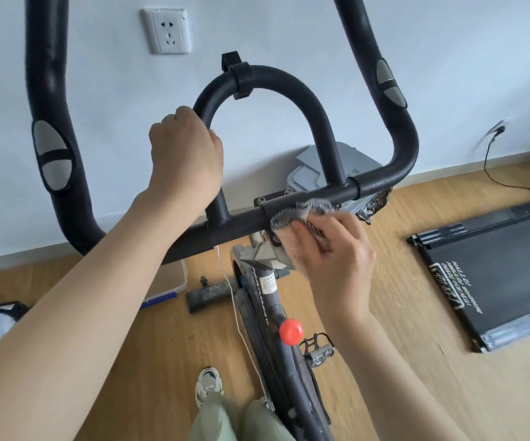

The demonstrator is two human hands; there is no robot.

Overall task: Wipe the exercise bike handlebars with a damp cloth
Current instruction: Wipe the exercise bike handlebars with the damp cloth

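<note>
A: What worries me first is the bike (276, 300) itself: my left hand (185, 154) is wrapped tight around the left leg of the centre loop, and if I lean on it while scrubbing, I think the frame could rock.

B: And the bars (365, 186)?

A: The far side grips look untouched, so I could miss them.

B: The cloth (292, 218)?

A: It sits on the cross bar, right of centre, pinched in my right hand (336, 259), fingers curled, wrist bent down. It's bunched; a loose fold might snag the clamp (265, 253) just below.
</note>
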